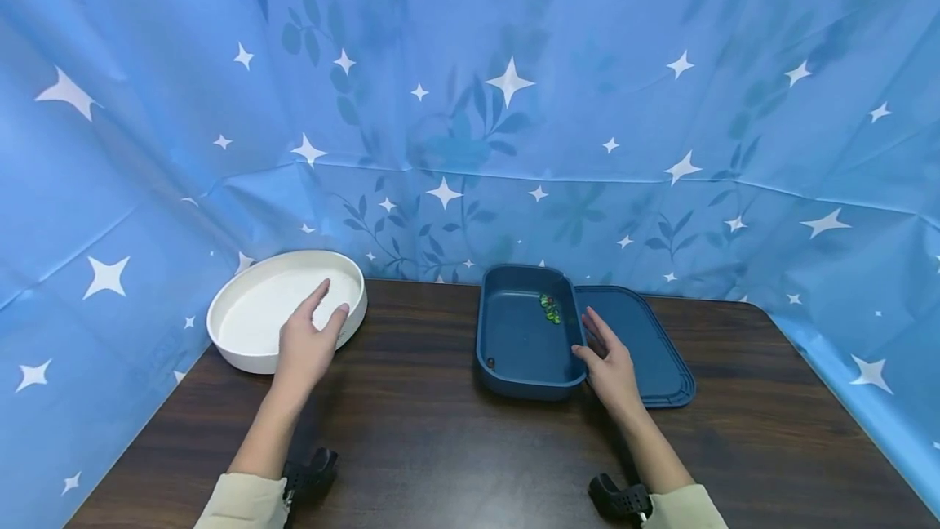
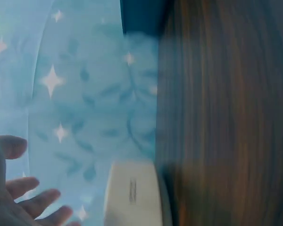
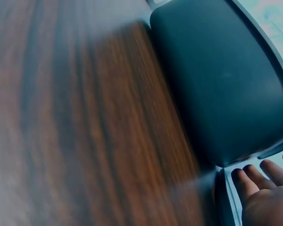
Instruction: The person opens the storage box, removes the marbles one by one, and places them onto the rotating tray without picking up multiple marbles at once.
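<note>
My left hand (image 1: 304, 345) hovers over the right side of a round white tray (image 1: 246, 313), its thumb and fingers spread and holding nothing. At the right wall of a deep dark-blue rectangular box (image 1: 517, 345) is my right hand (image 1: 613, 374), with fingers extended along the wall and the thumb near the front right corner. Inside the box, several small shiny green pieces (image 1: 550, 308) lie towards the right wall. A tiny brown piece (image 1: 490, 363) sits in its front left corner. In the right wrist view, the fingers (image 3: 269, 176) appear loosely extended right by the box's corner (image 3: 217, 94).
A flat dark-blue lid (image 1: 649, 341) lies right of the box, partly hidden behind its wall and my right hand. The dark wooden table (image 1: 433, 447) meets a blue star-patterned curtain (image 1: 455, 129) at its back edge. Each wrist wears a black strap device (image 1: 312, 472).
</note>
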Demonstrator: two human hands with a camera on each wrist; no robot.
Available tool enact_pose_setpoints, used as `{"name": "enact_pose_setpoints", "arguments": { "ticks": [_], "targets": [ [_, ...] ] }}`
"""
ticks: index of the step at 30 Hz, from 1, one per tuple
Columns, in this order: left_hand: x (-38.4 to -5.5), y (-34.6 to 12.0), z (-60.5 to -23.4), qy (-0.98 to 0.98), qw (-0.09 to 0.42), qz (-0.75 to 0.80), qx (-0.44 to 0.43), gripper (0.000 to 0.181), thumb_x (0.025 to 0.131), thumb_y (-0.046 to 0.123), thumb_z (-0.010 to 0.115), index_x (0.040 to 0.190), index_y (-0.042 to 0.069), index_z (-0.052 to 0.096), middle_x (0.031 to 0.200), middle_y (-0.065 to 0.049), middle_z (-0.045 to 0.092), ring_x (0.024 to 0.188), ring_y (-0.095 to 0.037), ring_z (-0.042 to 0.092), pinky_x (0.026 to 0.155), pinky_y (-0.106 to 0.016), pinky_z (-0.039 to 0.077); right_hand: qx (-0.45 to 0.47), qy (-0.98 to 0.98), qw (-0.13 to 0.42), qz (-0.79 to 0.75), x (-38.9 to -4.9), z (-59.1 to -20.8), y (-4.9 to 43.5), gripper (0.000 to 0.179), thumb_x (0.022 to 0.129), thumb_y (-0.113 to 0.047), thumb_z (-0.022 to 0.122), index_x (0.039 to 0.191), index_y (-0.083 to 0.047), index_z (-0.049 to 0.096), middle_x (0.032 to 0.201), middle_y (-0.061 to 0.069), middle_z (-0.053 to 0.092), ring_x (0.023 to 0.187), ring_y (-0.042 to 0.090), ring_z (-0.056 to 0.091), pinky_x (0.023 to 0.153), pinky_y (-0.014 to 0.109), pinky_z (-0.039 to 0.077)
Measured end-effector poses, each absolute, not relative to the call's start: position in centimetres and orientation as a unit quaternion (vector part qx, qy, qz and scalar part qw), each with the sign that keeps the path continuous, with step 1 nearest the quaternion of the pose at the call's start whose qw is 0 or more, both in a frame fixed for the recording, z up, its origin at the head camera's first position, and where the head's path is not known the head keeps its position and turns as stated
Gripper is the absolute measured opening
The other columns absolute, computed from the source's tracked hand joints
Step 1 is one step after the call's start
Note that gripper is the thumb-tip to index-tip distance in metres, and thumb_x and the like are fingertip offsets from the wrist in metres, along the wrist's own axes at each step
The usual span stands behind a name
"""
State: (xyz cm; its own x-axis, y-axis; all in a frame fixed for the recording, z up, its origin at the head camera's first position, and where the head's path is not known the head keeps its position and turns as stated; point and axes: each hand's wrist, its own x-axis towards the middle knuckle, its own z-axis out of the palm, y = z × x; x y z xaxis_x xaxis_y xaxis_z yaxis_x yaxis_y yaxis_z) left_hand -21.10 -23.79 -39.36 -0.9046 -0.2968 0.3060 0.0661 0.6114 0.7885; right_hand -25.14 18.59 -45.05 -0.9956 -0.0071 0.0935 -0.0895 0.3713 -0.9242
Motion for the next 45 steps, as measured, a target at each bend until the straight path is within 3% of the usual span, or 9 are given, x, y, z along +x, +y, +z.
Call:
{"name": "enact_pose_setpoints", "arguments": {
  "ticks": [6, 11, 19, 27, 32, 35, 42, 45],
  "targets": [
    [-20.7, -27.6, -39.7, -0.883, 0.251, -0.371, 0.140, 0.067, 0.098, 0.030, 0.057, 0.156, 0.003, 0.036, 0.160, -0.027, 0.036, 0.150, -0.048, 0.026, 0.126, -0.059, 0.020, 0.027, -0.824, 0.019, 0.566, -25.1, -45.5, 18.2, 0.067, 0.100, -0.006, 0.048, 0.162, -0.013, 0.025, 0.168, 0.016, 0.025, 0.154, 0.038, 0.027, 0.122, 0.057, 0.032],
    [-20.6, -30.1, -40.4, -0.863, 0.260, -0.376, 0.214, 0.070, 0.098, 0.029, 0.055, 0.159, 0.004, 0.030, 0.161, -0.030, 0.029, 0.151, -0.049, 0.019, 0.124, -0.063, 0.019, 0.017, -0.821, 0.012, 0.570, -25.0, -45.5, 18.1, 0.071, 0.097, -0.004, 0.047, 0.163, -0.014, 0.023, 0.169, 0.014, 0.022, 0.156, 0.035, 0.022, 0.125, 0.057, 0.028],
    [-20.4, -33.0, -41.6, -0.832, 0.221, -0.427, 0.278, 0.071, 0.101, 0.025, 0.046, 0.162, 0.004, 0.017, 0.165, -0.031, 0.014, 0.153, -0.051, 0.010, 0.124, -0.066, 0.015, 0.001, -0.813, 0.031, 0.581, -24.7, -45.4, 18.1, 0.066, 0.097, -0.003, 0.043, 0.161, -0.013, 0.027, 0.168, 0.013, 0.025, 0.157, 0.031, 0.020, 0.125, 0.054, 0.029],
    [-20.4, -35.1, -42.8, -0.804, 0.192, -0.480, 0.295, 0.071, 0.102, 0.019, 0.039, 0.163, 0.002, 0.006, 0.168, -0.028, 0.008, 0.155, -0.049, 0.012, 0.127, -0.060, 0.019, -0.036, -0.818, 0.040, 0.573, -24.5, -44.7, 17.8, 0.064, 0.097, -0.004, 0.040, 0.159, -0.015, 0.033, 0.168, 0.011, 0.027, 0.157, 0.030, 0.019, 0.124, 0.052, 0.031],
    [-20.3, -36.0, -43.8, -0.787, 0.178, -0.519, 0.281, 0.072, 0.100, 0.011, 0.035, 0.164, 0.008, 0.001, 0.170, -0.023, 0.006, 0.156, -0.045, 0.013, 0.126, -0.057, 0.023, -0.038, -0.816, 0.040, 0.575, -24.6, -44.5, 17.8, 0.063, 0.097, -0.004, 0.040, 0.159, -0.014, 0.035, 0.167, 0.011, 0.028, 0.150, 0.030, 0.031, 0.106, 0.044, 0.037],
    [-20.3, -36.3, -44.1, -0.788, 0.166, -0.522, 0.280, 0.076, 0.098, 0.010, 0.032, 0.163, 0.012, -0.005, 0.171, -0.019, -0.001, 0.157, -0.043, 0.008, 0.127, -0.059, 0.020, -0.034, -0.814, 0.044, 0.578, -24.7, -44.4, 17.8, 0.063, 0.096, -0.004, 0.040, 0.158, -0.013, 0.036, 0.167, 0.012, 0.029, 0.141, 0.031, 0.037, 0.101, 0.042, 0.036],
    [-20.4, -36.4, -44.0, -0.805, 0.178, -0.485, 0.290, 0.076, 0.094, 0.009, 0.035, 0.164, 0.013, 0.008, 0.168, -0.024, 0.013, 0.154, -0.047, 0.018, 0.125, -0.061, 0.024, -0.029, -0.814, 0.050, 0.578, -24.8, -44.5, 18.0, 0.063, 0.096, -0.004, 0.040, 0.158, -0.013, 0.036, 0.166, 0.012, 0.030, 0.136, 0.031, 0.039, 0.098, 0.040, 0.036],
    [-20.4, -36.3, -44.0, -0.809, 0.180, -0.476, 0.294, 0.075, 0.094, 0.008, 0.035, 0.164, 0.012, 0.010, 0.168, -0.024, 0.016, 0.153, -0.047, 0.020, 0.125, -0.061, 0.024, -0.030, -0.818, 0.048, 0.573, -24.7, -44.5, 18.0, 0.063, 0.096, -0.004, 0.040, 0.158, -0.014, 0.037, 0.166, 0.012, 0.031, 0.130, 0.033, 0.043, 0.090, 0.036, 0.039]
  ]
}}
